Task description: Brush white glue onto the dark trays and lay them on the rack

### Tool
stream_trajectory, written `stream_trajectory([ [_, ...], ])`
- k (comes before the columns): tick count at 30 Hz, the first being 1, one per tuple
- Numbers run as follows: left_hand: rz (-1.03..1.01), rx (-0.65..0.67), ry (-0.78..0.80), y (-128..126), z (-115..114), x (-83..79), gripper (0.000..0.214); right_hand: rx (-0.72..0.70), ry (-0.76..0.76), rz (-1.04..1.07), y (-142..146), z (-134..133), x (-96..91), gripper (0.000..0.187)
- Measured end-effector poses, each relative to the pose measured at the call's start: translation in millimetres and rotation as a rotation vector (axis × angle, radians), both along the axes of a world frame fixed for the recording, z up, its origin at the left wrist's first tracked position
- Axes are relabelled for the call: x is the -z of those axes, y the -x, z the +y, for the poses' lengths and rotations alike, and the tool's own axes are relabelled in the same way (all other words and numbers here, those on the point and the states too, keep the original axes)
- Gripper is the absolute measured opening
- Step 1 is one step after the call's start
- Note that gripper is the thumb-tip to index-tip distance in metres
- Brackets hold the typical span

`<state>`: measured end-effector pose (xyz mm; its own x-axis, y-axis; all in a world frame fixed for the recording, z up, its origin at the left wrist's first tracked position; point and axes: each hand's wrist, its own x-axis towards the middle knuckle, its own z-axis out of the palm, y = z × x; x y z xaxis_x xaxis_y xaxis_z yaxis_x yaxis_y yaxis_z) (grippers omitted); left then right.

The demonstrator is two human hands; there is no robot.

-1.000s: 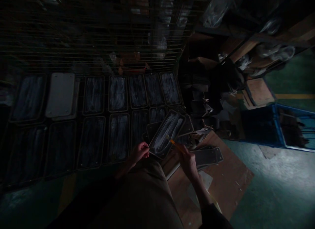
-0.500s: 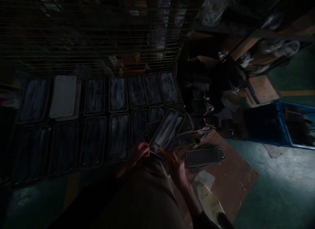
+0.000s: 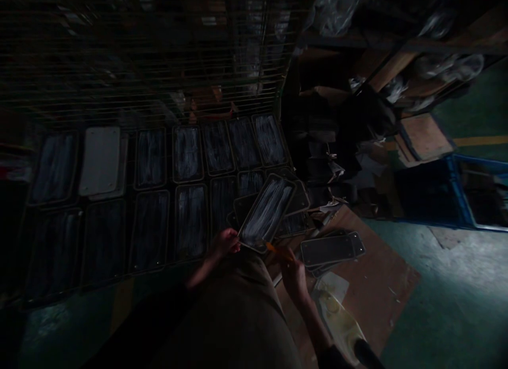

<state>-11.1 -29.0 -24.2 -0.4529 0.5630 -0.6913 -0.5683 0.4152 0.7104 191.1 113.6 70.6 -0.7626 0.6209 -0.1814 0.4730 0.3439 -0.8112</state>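
A dark rectangular panel (image 3: 268, 208) with rounded corners lies tilted in front of me, streaked with a whitish coating. My left hand (image 3: 227, 242) pinches its near left corner. In my right hand (image 3: 291, 268) is a brush with an orange handle (image 3: 273, 247), held close to the panel's near right corner. Dim light hides whether the brush tip touches the panel. Under the tilted panel another dark panel (image 3: 299, 198) sticks out to the right.
Rows of similar streaked panels (image 3: 191, 218) cover the rack on the left, with a plain grey panel (image 3: 101, 160) among them. Uncoated panels (image 3: 327, 251) are stacked on a wooden board (image 3: 381, 274) beside a yellowish container (image 3: 341, 326). A blue crate (image 3: 432, 194) stands at right.
My right hand has drawn the brush from the panel's coated face toward its near right corner. My left hand keeps its grip. The view has shifted slightly.
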Motion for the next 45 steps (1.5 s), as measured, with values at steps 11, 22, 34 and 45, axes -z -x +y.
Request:
stream_trajectory([
  [11, -0.134, -0.041, -0.084, -4, -1, -12.9, 0.030, -0.179, -0.172, -0.023, -6, 2, -10.0, 0.027],
  [22, -0.093, -0.041, -0.101, -9, 4, -8.3, 0.044, -0.057, -0.155, 0.146, 48, 82, -22.8, 0.030],
  [34, -0.220, -0.046, -0.209, -11, 1, -21.0, 0.049, -0.095, -0.648, -0.003, 73, 113, -2.9, 0.036],
  [45, -0.349, -0.043, -0.238, 4, 1, -33.1, 0.062, 0.106, -0.577, 0.078, 39, 20, -35.8, 0.033],
])
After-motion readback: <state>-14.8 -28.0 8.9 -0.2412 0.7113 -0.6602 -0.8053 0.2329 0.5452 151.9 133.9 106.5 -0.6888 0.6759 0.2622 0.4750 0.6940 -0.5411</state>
